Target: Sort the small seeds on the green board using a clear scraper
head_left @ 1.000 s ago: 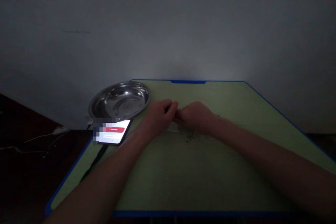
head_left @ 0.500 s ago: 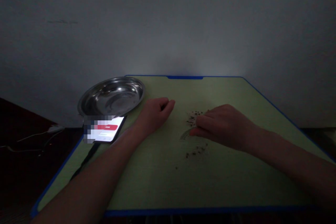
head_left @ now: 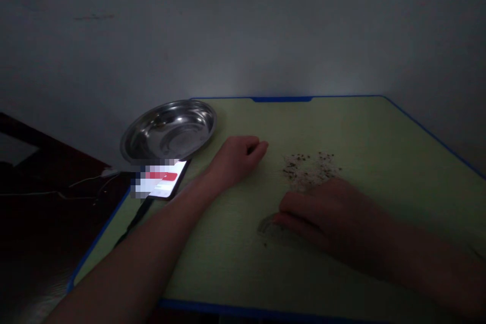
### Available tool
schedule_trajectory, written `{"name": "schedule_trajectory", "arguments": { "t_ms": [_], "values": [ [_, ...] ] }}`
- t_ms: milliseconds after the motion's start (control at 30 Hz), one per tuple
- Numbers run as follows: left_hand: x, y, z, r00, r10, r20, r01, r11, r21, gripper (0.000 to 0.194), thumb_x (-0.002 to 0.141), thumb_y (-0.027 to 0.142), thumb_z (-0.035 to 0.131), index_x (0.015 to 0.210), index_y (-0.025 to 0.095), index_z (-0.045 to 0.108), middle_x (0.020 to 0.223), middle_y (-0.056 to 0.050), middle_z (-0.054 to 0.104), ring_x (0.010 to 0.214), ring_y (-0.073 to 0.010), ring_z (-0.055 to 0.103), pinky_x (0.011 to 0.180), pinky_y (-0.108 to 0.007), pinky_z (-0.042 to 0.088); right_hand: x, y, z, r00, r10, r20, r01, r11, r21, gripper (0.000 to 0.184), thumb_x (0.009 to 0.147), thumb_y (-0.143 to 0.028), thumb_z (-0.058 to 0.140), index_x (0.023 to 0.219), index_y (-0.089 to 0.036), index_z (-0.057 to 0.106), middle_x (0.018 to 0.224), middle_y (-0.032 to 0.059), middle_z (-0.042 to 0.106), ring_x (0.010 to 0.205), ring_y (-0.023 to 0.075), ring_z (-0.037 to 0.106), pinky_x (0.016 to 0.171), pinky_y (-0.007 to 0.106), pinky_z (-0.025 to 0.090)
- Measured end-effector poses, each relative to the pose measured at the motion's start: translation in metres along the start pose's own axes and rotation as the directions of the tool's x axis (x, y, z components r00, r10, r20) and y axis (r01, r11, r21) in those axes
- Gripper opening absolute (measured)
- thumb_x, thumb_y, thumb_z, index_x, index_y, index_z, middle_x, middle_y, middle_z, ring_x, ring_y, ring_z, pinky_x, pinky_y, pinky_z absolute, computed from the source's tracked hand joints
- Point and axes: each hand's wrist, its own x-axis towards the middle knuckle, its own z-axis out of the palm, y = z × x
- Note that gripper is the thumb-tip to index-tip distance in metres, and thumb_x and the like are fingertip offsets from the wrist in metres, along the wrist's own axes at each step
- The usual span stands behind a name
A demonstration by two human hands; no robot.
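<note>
My right hand (head_left: 326, 212) is closed, thumb and fingers pinching a clear, thin piece with a curved, ridged edge (head_left: 268, 225). Its full shape is hidden by the hand and the dim light. Just beyond that hand lies a loose patch of white grains mixed with dark bits (head_left: 309, 168), seemingly rice with black seeds or beans. One dark speck (head_left: 265, 245) sits apart, nearer to me. My left hand (head_left: 243, 159) rests as a loose fist on the green tabletop (head_left: 228, 263), left of the grains. Nothing shows in the gap by its thumb.
A shiny metal basin (head_left: 170, 131) stands at the table's back left. In front of it a lit phone (head_left: 163, 182) lies by my left forearm, with a dark strap or cable (head_left: 132, 220) running from it. A grey wall (head_left: 243, 25) rises behind the blue-edged table.
My right hand has come back toward me with the clear piece, uncovering more of the grain patch behind it. My left hand stays a fist. The view has shifted slightly.
</note>
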Motion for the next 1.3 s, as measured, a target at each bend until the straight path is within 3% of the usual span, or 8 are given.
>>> {"name": "schedule_trajectory", "arguments": {
  "t_ms": [167,333,500,667,1067,1300],
  "values": [
    [0.0,0.0,-0.001,1.0,0.012,0.005,-0.012,1.0,-0.012,0.041,0.086,0.036,0.045,0.052,0.019,0.03,0.053,0.006,0.028,0.053,-0.0089,0.028,0.052,-0.028,0.02,0.004,-0.013,0.0,0.999,0.036,0.014,-0.036,0.998,-0.047,0.029,0.093,-0.03,0.047,0.068,-0.022,0.059,0.052,0.0013,0.065,0.044,0.018,0.059,0.048,0.032,0.017],
    [-0.001,-0.001,0.0,1.0,0.011,0.008,-0.011,1.0,-0.024,0.041,0.086,0.038,0.044,0.053,0.019,0.031,0.053,0.006,0.028,0.053,-0.009,0.029,0.052,-0.028,0.02,0.0,-0.015,0.008,0.99,0.136,-0.038,-0.137,0.99,-0.042,0.032,0.094,-0.025,0.037,0.073,-0.021,0.06,0.056,0.0046,0.067,0.046,0.0212,0.063,0.046,0.032,0.021],
    [-0.001,-0.001,0.0,0.999,0.037,0.027,-0.037,0.999,-0.011,0.04,0.087,0.037,0.044,0.053,0.019,0.031,0.052,0.006,0.029,0.053,-0.0093,0.029,0.052,-0.029,0.018,0.0,-0.021,0.012,0.979,0.175,-0.1,-0.179,0.984,-0.025,0.033,0.095,-0.024,0.035,0.072,-0.022,0.058,0.053,0.003,0.066,0.043,0.0198,0.06,0.045,0.031,0.023],
    [-0.001,-0.001,-0.001,0.999,0.039,0.036,-0.039,0.999,0.005,0.04,0.087,0.037,0.043,0.053,0.019,0.032,0.051,0.006,0.029,0.053,-0.0093,0.029,0.052,-0.029,0.018,0.003,-0.023,0.02,0.979,0.192,-0.064,-0.197,0.977,-0.083,0.03,0.093,-0.021,0.037,0.075,-0.022,0.061,0.055,0.003,0.067,0.043,0.0184,0.059,0.045,0.031,0.023],
    [-0.001,-0.004,0.0,0.998,-0.005,0.058,0.003,1.0,0.021,0.04,0.086,0.04,0.042,0.053,0.019,0.033,0.051,0.005,0.032,0.051,-0.0097,0.031,0.051,-0.028,0.019,-0.009,0.05,0.009,0.931,0.355,-0.089,-0.363,0.863,-0.352,0.034,0.097,-0.033,0.038,0.079,-0.022,0.065,0.064,0.0061,0.072,0.051,0.0224,0.064,0.049,0.031,0.025],
    [0.001,-0.008,0.003,0.998,-0.048,0.04,0.049,0.999,-0.01,0.041,0.086,0.043,0.042,0.053,0.02,0.032,0.052,0.005,0.031,0.052,-0.0101,0.03,0.051,-0.029,0.019,-0.008,0.079,-0.01,0.946,0.32,-0.051,-0.314,0.871,-0.379,0.032,0.096,-0.037,0.043,0.078,-0.021,0.064,0.06,0.0051,0.068,0.05,0.0197,0.06,0.05,0.03,0.022]
  ]
}}
